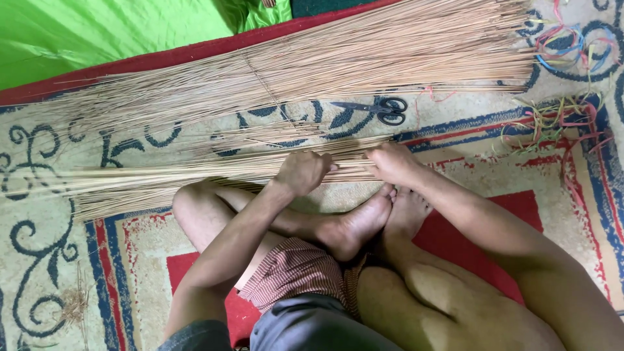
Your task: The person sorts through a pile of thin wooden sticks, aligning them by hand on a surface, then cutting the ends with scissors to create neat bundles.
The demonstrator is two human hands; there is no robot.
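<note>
1. The left hand (pixel 302 172) was clenched around a small bundle of thin tan broom sticks (pixel 162 179), lying just above the crossed feet (pixel 374 221)
2. The right hand (pixel 390 162) gripped the same bundle's end, likely to keep the sticks even
3. Black scissors (pixel 383 109) lay above the bundle, near the large loose pile of sticks (pixel 325 65) on the patterned carpet (pixel 39 214)

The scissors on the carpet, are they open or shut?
Shut: the scissors lie flat, blades together in one point, beyond both hands.
</note>
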